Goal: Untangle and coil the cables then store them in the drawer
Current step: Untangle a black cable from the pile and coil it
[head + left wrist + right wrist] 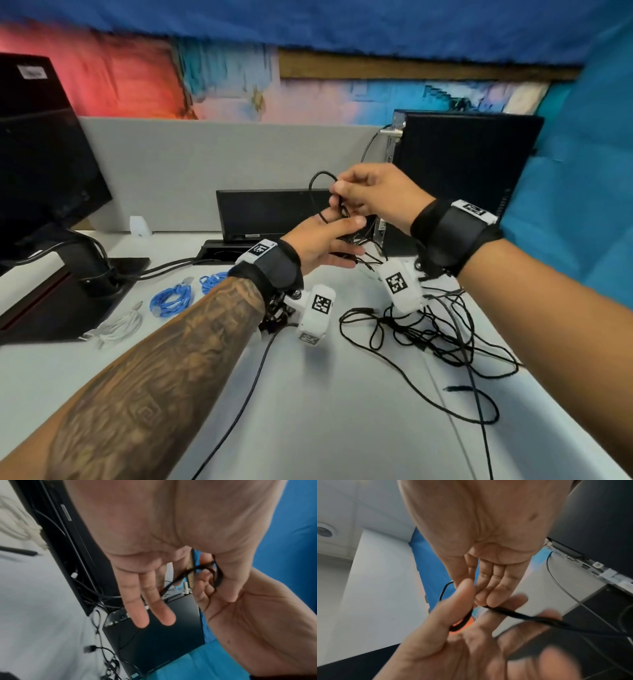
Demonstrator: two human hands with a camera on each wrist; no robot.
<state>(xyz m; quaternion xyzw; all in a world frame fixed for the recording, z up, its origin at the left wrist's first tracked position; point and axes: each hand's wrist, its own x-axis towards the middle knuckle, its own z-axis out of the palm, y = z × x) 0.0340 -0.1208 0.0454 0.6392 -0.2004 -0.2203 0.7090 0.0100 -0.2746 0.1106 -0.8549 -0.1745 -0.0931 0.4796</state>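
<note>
Hands are hovering close above the surface (325,411): the right hand (371,193) is pinching a black cable (320,173) whose loop is hanging round the thumb of the spread-fingered left hand (320,245); tangled black cables (426,332) are lying below.

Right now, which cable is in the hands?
The black cable, pinched by the right hand and looped on the left hand; the blue coils and white cable lie on the desk.

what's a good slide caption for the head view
Right hand pinches a black cable loop over the left hand, above tangled black cables on the desk.
</note>
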